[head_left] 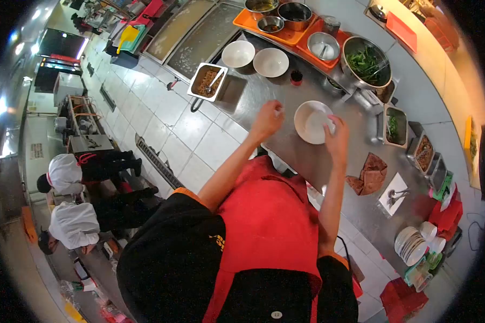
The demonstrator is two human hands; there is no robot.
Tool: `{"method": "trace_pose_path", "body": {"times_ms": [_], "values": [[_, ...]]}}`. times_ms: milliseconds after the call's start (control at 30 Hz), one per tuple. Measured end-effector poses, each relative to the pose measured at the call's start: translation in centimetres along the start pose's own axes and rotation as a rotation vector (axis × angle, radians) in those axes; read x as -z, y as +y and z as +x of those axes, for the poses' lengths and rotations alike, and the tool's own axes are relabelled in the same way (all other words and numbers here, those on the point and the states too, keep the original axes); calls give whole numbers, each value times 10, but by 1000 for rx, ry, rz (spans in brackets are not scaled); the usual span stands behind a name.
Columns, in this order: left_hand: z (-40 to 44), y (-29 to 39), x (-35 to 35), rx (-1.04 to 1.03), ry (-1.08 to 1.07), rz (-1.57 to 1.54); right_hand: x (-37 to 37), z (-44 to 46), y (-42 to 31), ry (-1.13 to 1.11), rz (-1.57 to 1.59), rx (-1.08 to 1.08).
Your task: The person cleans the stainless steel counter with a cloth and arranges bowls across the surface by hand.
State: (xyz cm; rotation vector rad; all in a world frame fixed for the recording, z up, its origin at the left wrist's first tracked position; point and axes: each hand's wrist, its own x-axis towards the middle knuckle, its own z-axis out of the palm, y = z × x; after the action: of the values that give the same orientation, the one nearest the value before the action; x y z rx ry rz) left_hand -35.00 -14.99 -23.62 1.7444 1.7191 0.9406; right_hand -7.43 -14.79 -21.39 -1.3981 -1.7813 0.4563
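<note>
Over the steel counter, my left hand point(269, 119) is raised with its fingers curled together around something small and whitish that I cannot make out. My right hand point(337, 133) pinches a small white object point(331, 127) at the right edge of a white bowl point(310, 123). Two more white bowls point(238, 54) point(271, 63) stand farther back on the counter. Left of them is a square white container point(207, 82) of brown crumbly food with a spoon in it. A small dark cup point(296, 78) sits behind the nearest bowl.
Orange trays point(246, 20) with bowls line the back, beside a steel bowl of greens point(366, 62). On the right are food pans point(396, 126), a brown cloth point(369, 174), spoons point(394, 196) and stacked plates point(410, 246). Two people point(74, 225) stand at the far left.
</note>
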Motion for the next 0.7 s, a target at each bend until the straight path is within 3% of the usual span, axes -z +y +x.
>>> {"method": "trace_pose_path", "body": {"times_ms": [33, 67, 100, 133, 167, 200, 233, 367, 400, 533, 633, 700], "values": [[0, -24, 3, -12, 89, -45, -11, 6, -2, -50, 58, -89], [1, -30, 16, 237, 110, -61, -22, 10, 1, -95, 112, -182], [4, -65, 19, 283, 281, -54, -44, 10, 16, -82, 210, -272], [5, -74, 47, 164, 396, 172, -59, 8, 26, -66, 311, -359], [11, -107, 58, 323, 533, 70, -60, 12, 15, -60, 291, -360], [17, -116, 72, 595, 670, 456, -63, 16, -4, -89, 126, -469], [22, -173, 85, 764, 691, 584, -69, 20, -22, -117, -38, -574], [24, -214, 140, 1010, 675, 204, -107, 9, -39, 68, 40, -499], [24, -259, 132, 898, 821, 61, -111, 7, -47, 107, 10, -464], [24, -297, 122, 865, 759, -233, -125, 4, -42, 189, -15, -378], [27, -313, 113, 720, 769, -226, -127, 4, -46, 195, 14, -395], [28, -318, 109, 728, 825, -101, -130, 2, -44, 210, 13, -395]]}}
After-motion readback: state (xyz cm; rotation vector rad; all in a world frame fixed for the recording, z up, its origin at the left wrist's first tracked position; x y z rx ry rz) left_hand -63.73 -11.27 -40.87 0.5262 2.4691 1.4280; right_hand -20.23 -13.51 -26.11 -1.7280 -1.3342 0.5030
